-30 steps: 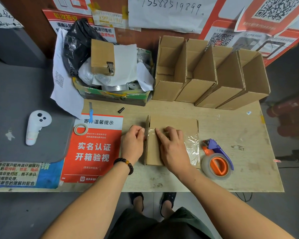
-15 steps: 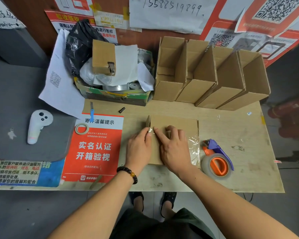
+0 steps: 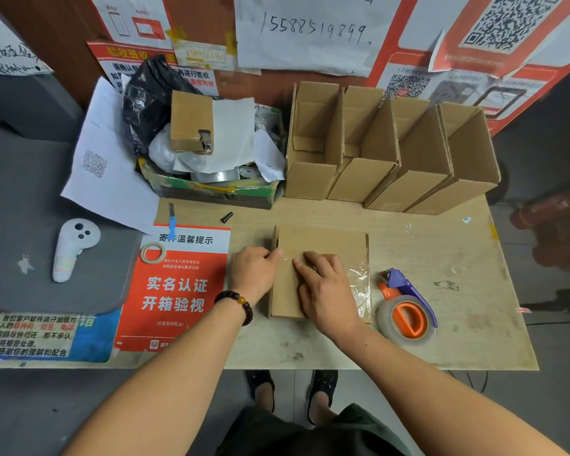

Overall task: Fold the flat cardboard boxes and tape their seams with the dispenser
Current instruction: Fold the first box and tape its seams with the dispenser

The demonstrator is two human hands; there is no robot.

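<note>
Here's the cardboard box (image 3: 323, 258), lying folded in the middle of the wooden tabletop (image 3: 441, 245), with a strip of clear tape (image 3: 359, 284) shining across it and wrinkling down its right edge. The right hand (image 3: 326, 287) lies on top of the box, fingers stretched out and pressing down on the taped seam, grasping nothing. The left hand (image 3: 252, 273) sits at the box's left edge, fingers curled, with the thumb and fingertips nipping that edge where the tape ends. A dark bead bracelet (image 3: 236, 304) circles the left wrist.

Just right of the box, the tape dispenser (image 3: 405, 311) rests on the tabletop, orange core, purple handle, a fat roll of clear tape, and no hand on it. Along the back of the tabletop four folded boxes (image 3: 389, 153) stand in a row, open tops up, packed side by side. Left of them a green carton (image 3: 211, 189) overflows with papers, plastic and a small cardboard piece. Left of the working box lies a red notice (image 3: 175, 291) with a small tape ring (image 3: 152, 252) and a blue knife (image 3: 171, 222) on it. Further left, a white controller (image 3: 73, 248) lies on the grey surface
</note>
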